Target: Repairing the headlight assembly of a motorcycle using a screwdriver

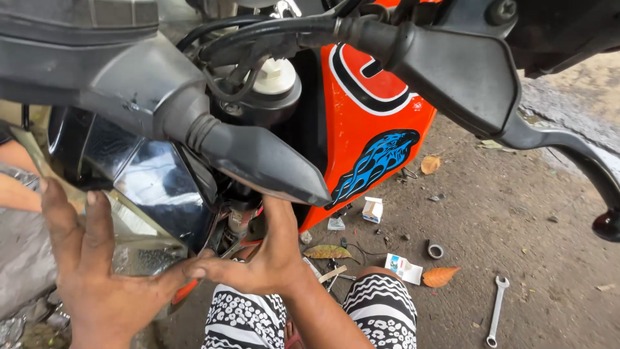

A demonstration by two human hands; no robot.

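Observation:
I am looking down at the front of a motorcycle. My left hand (97, 271) lies flat with fingers apart on the clear headlight lens (139, 187) at lower left. My right hand (268, 255) reaches up under the black turn indicator (258, 161), beside the headlight mount. Its fingertips are hidden behind the indicator, so what they touch is not visible. The thumbs of both hands nearly meet below the headlight. An orange side panel (368, 129) with a blue bird-head sticker stands just right of my right hand.
A black handguard and lever (478, 84) hang overhead at the right. On the dirt ground lie a spanner (496, 310), small white boxes (372, 210), a tape roll (435, 250) and dry leaves (439, 276). My knees in patterned shorts (381, 310) are below. Someone's bare arm (13, 190) shows at the left edge.

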